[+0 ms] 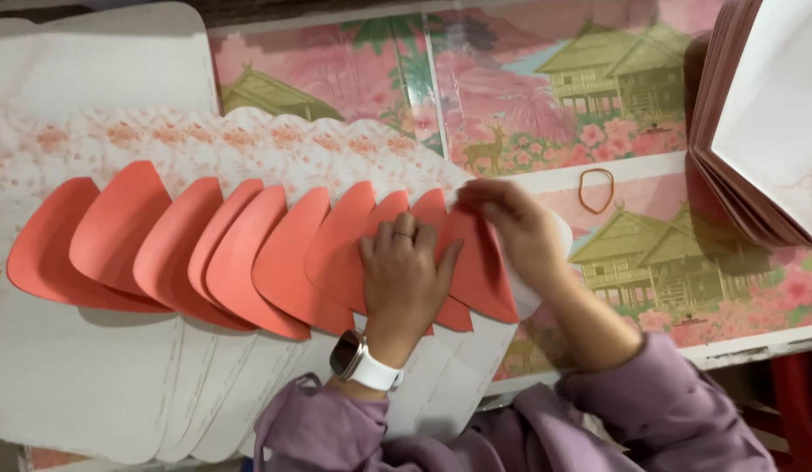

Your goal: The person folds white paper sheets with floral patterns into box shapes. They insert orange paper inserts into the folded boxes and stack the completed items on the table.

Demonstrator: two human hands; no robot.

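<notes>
1. Under my left hand [404, 271], which I see pressed flat with fingers spread, lies the fanned row of red envelope flaps [248, 253].
2. Just right of it, my right hand [511, 223] pinches the rightmost flap [480, 271] at its top edge.
3. Beyond my right hand, a rubber band [595, 190] rests on the patterned table [546, 105].
4. Farther right stands a stack of envelopes [756, 131].

My one camera sits on my head, looking steeply down and close over the table [546, 179]; my forearms enter from the bottom edge; no second view exists.
</notes>
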